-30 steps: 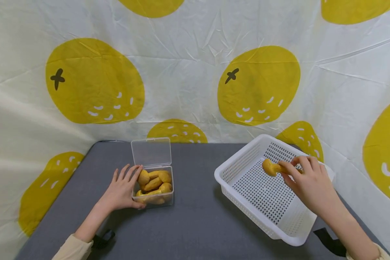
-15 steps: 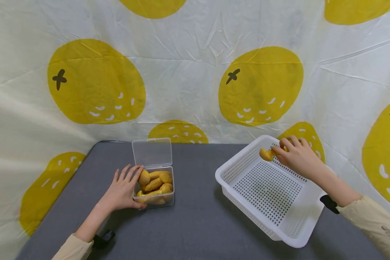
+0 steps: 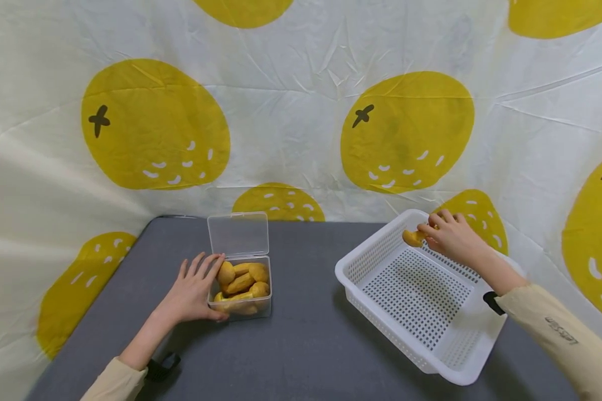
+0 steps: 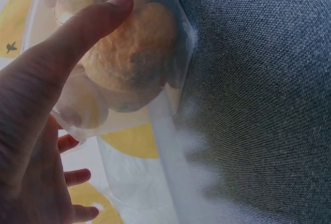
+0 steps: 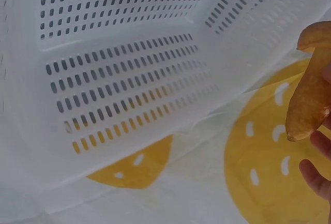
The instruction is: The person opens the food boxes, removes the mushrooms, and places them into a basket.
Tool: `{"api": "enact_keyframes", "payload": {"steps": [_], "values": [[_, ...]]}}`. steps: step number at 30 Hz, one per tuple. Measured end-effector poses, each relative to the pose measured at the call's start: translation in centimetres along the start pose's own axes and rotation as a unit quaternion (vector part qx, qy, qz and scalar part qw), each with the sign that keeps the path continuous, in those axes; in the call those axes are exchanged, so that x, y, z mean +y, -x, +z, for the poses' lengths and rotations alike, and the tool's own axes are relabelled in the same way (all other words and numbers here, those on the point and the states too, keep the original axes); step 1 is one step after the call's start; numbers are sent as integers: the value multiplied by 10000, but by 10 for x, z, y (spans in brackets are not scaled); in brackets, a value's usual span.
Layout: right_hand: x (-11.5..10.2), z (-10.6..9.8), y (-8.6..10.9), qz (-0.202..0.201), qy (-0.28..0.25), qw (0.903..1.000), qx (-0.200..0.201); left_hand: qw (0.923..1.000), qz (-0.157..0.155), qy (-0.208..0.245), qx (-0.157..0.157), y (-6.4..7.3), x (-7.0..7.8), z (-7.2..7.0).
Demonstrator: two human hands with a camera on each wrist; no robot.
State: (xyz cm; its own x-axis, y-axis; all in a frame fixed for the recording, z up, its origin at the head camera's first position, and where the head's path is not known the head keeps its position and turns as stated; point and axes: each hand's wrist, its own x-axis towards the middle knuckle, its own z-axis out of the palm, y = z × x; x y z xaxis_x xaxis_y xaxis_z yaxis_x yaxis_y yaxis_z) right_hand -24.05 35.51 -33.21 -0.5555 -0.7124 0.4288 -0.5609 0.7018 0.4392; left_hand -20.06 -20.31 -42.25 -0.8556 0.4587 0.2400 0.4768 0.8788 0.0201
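Observation:
With its thumb at the front and index finger at the back corner, my left hand (image 3: 193, 292) grips the left side of a clear plastic box (image 3: 265, 309). Several yellow-brown mushrooms (image 3: 239, 283) lie inside the box, whose lid (image 3: 238, 234) stands raised at the back. In the left wrist view the thumb crosses the box wall in front of a mushroom (image 4: 137, 48). My right hand (image 3: 454, 239) pinches one mushroom (image 3: 411, 238) by its stem above the back of a white perforated basket (image 3: 351, 275). The right wrist view shows this mushroom (image 5: 309, 97) at its right edge, most fingers cut off.
The box and basket stand apart on a grey cloth-covered table (image 3: 301, 345). Behind it hangs a white curtain (image 3: 291, 133) printed with yellow fruit shapes. No mushroom shows on the basket floor.
My right hand has moved with the mushroom from over the basket's right part toward its back rim, then stayed nearly still. The left hand and box keep their places.

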Motion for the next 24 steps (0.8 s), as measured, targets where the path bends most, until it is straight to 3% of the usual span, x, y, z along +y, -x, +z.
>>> {"api": "enact_keyframes", "payload": {"steps": [10, 18, 24], "values": [[4, 20, -2, 415, 27, 9985, -363, 10000, 11, -18, 49, -1, -1, 1], [7, 26, -3, 563, -54, 9962, -660, 10000, -58, -64, -25, -3, 0, -1], [9, 30, -3, 581, -139, 9960, -662, 9999, -36, -37, 126, -3, 1, -2]]}}
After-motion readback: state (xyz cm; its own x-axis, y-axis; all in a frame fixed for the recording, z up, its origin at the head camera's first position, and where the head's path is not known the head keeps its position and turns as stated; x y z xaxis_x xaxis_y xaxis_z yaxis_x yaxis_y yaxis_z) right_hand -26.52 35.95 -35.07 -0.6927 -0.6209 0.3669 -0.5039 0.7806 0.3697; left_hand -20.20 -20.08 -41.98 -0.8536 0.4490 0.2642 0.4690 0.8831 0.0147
